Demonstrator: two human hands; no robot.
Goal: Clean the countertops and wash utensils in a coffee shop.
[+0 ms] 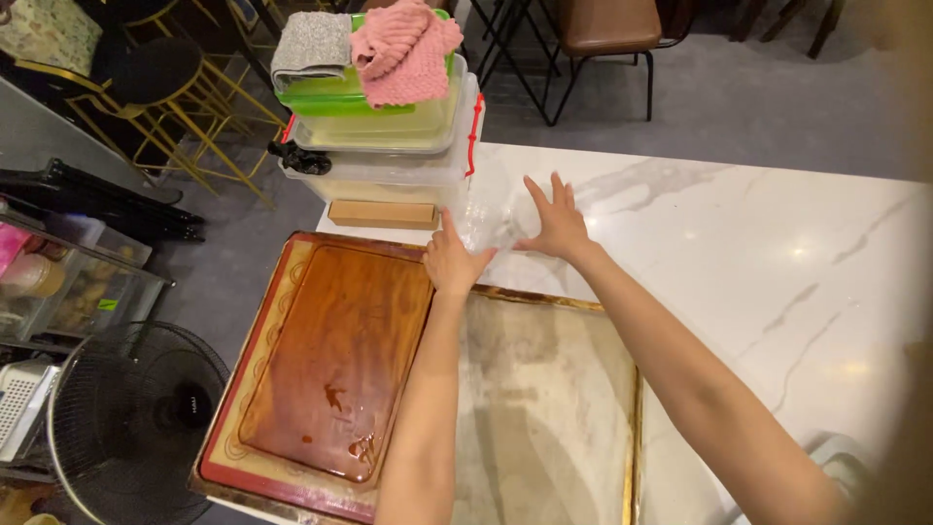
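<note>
A white marble-patterned table (777, 253) fills the right and far part of the view. On its near left lies a large metal tray (559, 408) with a pale, smeared surface, and just left of that a red-edged baking mat (321, 379) carries a brown, glossy slab. At the far left stand 3 stacked clear plastic containers (389, 146), the top one with a green lid, with a grey cloth (311, 44) and a pink knitted cloth (403, 49) draped over it. A thin sheet of clear plastic film (491, 228) lies crumpled on the table just right of the containers. The right hand (556, 226) presses flat on it, fingers spread wide. The left hand (454, 261) pinches its near edge, forefinger raised.
</note>
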